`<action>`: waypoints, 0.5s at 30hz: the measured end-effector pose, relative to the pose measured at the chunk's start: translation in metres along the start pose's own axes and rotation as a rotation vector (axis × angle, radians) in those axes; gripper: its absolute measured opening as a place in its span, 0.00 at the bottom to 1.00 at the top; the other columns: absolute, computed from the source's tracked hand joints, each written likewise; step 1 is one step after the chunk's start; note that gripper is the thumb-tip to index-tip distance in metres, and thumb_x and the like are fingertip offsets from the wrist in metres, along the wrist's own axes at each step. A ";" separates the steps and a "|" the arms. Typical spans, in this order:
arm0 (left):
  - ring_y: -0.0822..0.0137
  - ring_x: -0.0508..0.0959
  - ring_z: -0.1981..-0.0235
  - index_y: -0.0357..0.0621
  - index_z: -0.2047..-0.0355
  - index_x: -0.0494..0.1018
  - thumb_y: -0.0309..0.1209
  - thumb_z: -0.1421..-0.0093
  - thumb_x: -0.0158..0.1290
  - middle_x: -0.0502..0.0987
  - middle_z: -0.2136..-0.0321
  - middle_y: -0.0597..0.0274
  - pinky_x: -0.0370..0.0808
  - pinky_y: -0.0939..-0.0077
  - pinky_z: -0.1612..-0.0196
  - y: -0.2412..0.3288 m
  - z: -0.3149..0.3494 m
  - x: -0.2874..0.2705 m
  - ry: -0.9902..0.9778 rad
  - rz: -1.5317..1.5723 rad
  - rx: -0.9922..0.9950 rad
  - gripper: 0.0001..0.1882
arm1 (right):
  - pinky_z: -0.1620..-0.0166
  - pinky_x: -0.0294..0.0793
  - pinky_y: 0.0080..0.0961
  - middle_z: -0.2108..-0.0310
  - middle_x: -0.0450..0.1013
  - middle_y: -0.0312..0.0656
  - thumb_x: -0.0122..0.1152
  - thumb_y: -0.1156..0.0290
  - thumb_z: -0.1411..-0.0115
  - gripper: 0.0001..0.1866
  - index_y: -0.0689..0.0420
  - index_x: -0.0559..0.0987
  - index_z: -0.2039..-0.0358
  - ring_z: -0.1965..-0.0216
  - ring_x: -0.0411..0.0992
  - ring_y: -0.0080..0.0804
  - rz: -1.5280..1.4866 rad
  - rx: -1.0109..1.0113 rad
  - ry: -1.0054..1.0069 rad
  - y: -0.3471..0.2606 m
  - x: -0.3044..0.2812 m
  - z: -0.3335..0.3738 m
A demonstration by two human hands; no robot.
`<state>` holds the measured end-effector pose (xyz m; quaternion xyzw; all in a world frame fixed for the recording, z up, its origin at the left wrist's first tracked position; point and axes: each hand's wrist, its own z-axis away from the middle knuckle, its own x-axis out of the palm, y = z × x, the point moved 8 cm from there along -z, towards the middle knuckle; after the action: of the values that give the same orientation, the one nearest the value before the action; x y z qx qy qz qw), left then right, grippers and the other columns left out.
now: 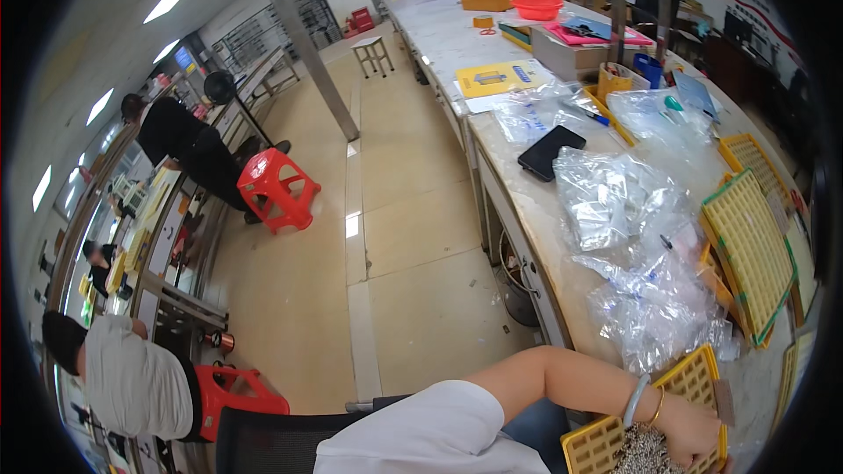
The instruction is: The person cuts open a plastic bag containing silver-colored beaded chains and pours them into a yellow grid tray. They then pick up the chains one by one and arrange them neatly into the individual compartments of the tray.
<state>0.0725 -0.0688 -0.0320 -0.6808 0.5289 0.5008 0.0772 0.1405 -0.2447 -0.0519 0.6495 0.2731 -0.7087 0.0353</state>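
Observation:
My left hand [688, 428] is at the lower right, over a yellow grid tray [594, 444] with many small square pockets. A pale bangle and a thin gold-coloured bracelet circle its wrist. The fingers curl downward and look closed; their tips, and whatever they may hold, are hidden. Beside the fingers, a heap of small silvery metal pieces [648, 453] lies on the tray. A brownish strip [724, 402] sits at the tray's right edge, close to my knuckles. My right hand is outside the picture.
Crumpled clear plastic bags [615, 197] cover the table beyond the tray, near a black phone [551, 153]. More yellow grid trays [748, 250] lean at the right. Across the aisle, people work at a bench, near a red stool [277, 189]. A metal post [303, 44] stands between.

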 end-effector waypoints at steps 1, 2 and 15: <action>0.54 0.79 0.73 0.43 0.71 0.80 0.34 0.50 0.58 0.79 0.75 0.52 0.75 0.58 0.68 -0.002 0.003 0.002 0.006 0.036 0.002 0.10 | 0.55 0.73 0.38 0.50 0.72 0.54 0.53 0.58 0.34 0.24 0.58 0.69 0.43 0.59 0.72 0.49 -0.012 -0.083 0.005 0.006 0.003 -0.001; 0.54 0.79 0.75 0.44 0.73 0.80 0.35 0.52 0.58 0.79 0.77 0.53 0.74 0.59 0.70 -0.006 0.004 0.007 0.010 0.074 0.009 0.09 | 0.57 0.73 0.35 0.53 0.71 0.51 0.54 0.60 0.34 0.23 0.59 0.69 0.43 0.61 0.71 0.45 -0.033 -0.108 0.057 0.020 0.006 -0.008; 0.75 0.73 0.73 0.38 0.67 0.79 0.33 0.41 0.59 0.76 0.75 0.63 0.69 0.78 0.72 -0.023 0.008 -0.014 -0.024 0.635 -0.273 0.10 | 0.62 0.74 0.20 0.66 0.78 0.38 0.61 0.72 0.40 0.16 0.62 0.77 0.51 0.65 0.75 0.21 -0.670 -0.247 -0.008 -0.094 -0.002 0.030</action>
<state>0.0869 -0.0448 -0.0348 -0.4804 0.6416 0.5739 -0.1678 0.0759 -0.1784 -0.0173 0.5120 0.5543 -0.6452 -0.1196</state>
